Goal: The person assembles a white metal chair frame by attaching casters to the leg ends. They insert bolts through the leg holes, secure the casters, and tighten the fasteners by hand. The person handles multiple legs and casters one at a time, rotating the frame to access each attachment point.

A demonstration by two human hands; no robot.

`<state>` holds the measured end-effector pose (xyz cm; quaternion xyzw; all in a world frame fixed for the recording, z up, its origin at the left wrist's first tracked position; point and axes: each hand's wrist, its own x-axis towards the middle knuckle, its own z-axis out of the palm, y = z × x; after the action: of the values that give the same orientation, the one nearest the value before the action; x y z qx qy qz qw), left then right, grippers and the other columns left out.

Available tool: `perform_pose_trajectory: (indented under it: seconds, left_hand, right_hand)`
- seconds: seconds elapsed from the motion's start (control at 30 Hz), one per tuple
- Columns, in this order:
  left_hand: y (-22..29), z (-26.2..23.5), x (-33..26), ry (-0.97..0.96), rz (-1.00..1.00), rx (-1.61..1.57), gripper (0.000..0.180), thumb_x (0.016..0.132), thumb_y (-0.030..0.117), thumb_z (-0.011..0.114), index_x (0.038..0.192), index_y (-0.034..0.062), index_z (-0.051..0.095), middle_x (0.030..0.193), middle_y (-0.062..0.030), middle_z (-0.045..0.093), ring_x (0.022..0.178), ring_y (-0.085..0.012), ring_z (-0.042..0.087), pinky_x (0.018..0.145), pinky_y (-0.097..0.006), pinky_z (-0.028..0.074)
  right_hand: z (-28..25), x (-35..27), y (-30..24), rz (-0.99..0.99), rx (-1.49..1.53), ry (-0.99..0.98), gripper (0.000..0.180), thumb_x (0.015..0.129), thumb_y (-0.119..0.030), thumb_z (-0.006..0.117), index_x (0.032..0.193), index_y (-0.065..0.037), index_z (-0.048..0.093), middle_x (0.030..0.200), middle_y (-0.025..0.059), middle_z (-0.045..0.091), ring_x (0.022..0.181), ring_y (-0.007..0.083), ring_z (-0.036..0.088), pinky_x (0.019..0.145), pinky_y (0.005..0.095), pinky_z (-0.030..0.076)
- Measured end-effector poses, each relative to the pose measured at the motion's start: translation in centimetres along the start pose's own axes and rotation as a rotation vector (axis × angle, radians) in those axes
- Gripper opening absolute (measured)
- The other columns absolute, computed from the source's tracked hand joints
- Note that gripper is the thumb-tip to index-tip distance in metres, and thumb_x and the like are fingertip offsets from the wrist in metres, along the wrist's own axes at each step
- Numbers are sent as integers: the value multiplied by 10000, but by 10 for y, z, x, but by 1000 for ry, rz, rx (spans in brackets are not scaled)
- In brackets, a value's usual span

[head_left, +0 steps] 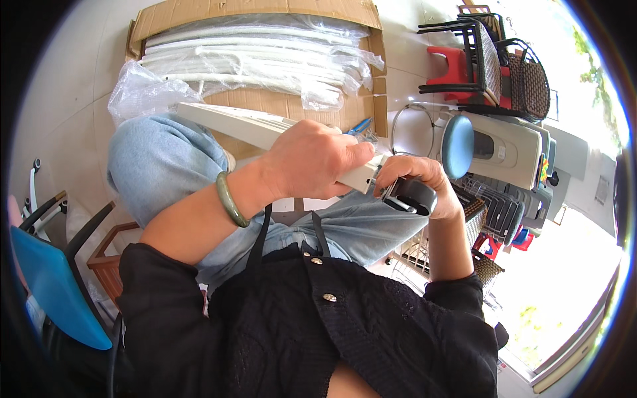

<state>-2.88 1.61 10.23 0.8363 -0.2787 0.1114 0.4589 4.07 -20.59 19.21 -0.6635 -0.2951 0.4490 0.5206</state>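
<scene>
A long off-white rectangular bar [242, 126] lies slantwise across my lap, over the knees of my light blue jeans. My left hand [310, 158] is closed around it near its right end, and a green bangle [231, 200] circles that wrist. At this end, my right hand [419, 171] grips a black caster wheel [420, 196] with a shiny metal bracket. The caster is against or very near the bar's end; whether it is attached I cannot tell. The fingers of my right hand are partly hidden behind the wheel.
Ahead lies an open cardboard box [255, 8] with several white tubes [245, 63] in clear plastic. A blue round stool seat [457, 147] and stacked chairs [488, 63] stand to the right. A blue chair [56, 285] is at the left, beside a brown wooden frame [109, 265].
</scene>
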Motion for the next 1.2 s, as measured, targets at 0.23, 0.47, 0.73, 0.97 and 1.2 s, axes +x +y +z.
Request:
perform_pose_trajectory:
  seconds: [0.23,0.47,0.73,0.97,1.2]
  left_hand:
    - [1,0,3,36,-13,7,359,684,268,776,907,104,547,751,-59,634,724,-273,674,584,-393,523]
    - [4,6,1,50,-31,18,349,689,265,771,910,107,553,759,-59,636,716,-269,675,577,-388,522]
    - [2,6,2,36,-23,14,348,694,274,766,912,108,552,763,-52,635,720,-271,675,584,-392,522]
    - [2,6,3,114,-27,-10,349,672,250,760,861,94,512,699,-62,581,673,-290,641,569,-396,495]
    - [1,3,1,32,-34,19,398,666,278,795,940,110,559,752,-59,625,709,-284,666,593,-404,515]
  right_hand:
    - [32,-20,16,100,561,287,280,865,-123,708,1099,-1,614,895,124,662,708,136,589,538,224,421]
    - [88,-27,7,208,1071,660,302,934,-127,628,1215,-65,538,958,119,611,688,145,515,486,214,378]
    - [65,-30,18,165,970,530,392,904,-106,654,1268,-35,527,922,156,616,554,153,501,456,213,374]
    - [88,-28,24,94,1417,500,360,937,-126,620,1289,-115,545,991,87,572,747,137,477,521,195,384]
    - [41,-24,22,169,793,386,387,836,-62,711,1198,-53,575,893,121,650,659,145,580,511,217,398]
